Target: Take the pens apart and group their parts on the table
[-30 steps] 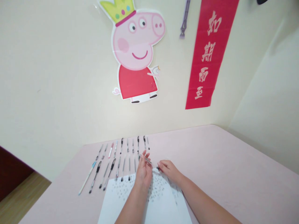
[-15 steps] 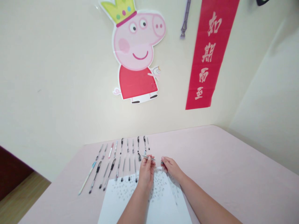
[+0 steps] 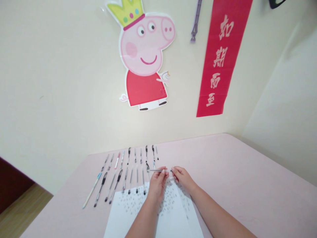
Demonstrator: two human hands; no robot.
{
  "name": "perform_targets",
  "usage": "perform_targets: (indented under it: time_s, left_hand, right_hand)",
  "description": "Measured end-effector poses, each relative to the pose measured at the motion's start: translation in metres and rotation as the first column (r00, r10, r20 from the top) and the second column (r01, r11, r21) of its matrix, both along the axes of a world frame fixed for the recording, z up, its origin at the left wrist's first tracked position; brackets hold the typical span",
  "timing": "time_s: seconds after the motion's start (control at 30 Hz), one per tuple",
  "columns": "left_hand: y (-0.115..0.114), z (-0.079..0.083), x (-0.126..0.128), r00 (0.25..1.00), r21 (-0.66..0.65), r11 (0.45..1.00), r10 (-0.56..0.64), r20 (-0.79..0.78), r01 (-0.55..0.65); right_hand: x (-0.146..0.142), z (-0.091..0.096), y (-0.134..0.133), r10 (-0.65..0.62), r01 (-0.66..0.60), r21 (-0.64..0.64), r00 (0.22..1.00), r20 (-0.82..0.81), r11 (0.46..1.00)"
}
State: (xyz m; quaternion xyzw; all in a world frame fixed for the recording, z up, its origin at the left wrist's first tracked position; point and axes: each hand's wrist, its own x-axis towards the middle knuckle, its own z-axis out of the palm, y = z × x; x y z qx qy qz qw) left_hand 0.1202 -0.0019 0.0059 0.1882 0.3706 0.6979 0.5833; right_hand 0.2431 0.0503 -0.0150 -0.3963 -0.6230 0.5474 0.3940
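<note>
My left hand (image 3: 156, 186) pinches a thin clear pen (image 3: 155, 170) that lies level above the table. My right hand (image 3: 182, 178) pinches a small dark piece, likely the pen's cap (image 3: 171, 171), just off the pen's right end. Both hands hover over the far edge of white paper sheets (image 3: 153, 215) covered with small dark scribbles. Two rows of pens (image 3: 123, 172) lie side by side on the pink table (image 3: 247, 185), left of and beyond my hands.
A cream wall rises behind the table with a pink cartoon pig cutout (image 3: 145, 56) and a red banner (image 3: 221, 56) with pale characters. The table meets a second wall at the right. Wooden floor (image 3: 17, 211) shows at the lower left.
My left hand has turned the pen from slanted to level and lifted it slightly. My right hand has moved up and left, closer to the pen's right end.
</note>
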Motion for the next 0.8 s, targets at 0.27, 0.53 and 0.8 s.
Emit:
perform_targets:
  time_s: [0.27,0.53,0.8]
  left_hand:
    - [0.003,-0.001,0.000,0.999,-0.056,0.997,0.046,-0.006,-0.046]
    - [0.002,-0.001,0.000,0.997,-0.053,0.996,0.076,0.001,-0.076]
    - [0.002,0.001,0.000,0.996,-0.050,0.995,0.086,-0.012,-0.087]
  right_hand:
    - [0.002,0.008,-0.002,0.013,-0.014,0.052,1.000,0.010,0.999]
    - [0.003,0.011,-0.002,0.030,-0.028,0.024,0.998,-0.051,0.999]
    - [0.001,0.009,-0.002,0.016,-0.015,0.014,0.998,-0.067,1.000]
